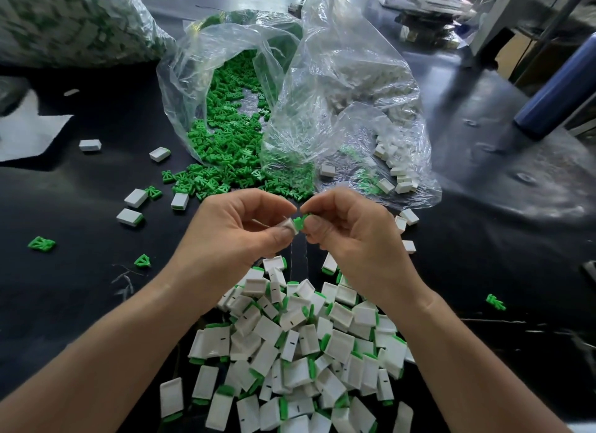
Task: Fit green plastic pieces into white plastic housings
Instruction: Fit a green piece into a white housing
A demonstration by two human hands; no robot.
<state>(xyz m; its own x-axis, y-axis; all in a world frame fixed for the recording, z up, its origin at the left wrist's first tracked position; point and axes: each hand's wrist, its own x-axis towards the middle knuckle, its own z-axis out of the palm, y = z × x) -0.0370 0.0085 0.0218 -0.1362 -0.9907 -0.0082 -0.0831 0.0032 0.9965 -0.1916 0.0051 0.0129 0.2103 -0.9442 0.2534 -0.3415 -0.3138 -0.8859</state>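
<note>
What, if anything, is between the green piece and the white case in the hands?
Nothing visible is. The right hand pinches the green piece, the left hand pinches the white case, and the piece sits right against the end of the case. Only the fingers holding them are nearby.

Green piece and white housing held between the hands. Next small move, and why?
Probably push the green piece into the white housing. The right hand pinches the piece, the left hand pinches the housing, and the piece sits at the housing's open end, mostly outside, so it looks not yet seated.
</note>
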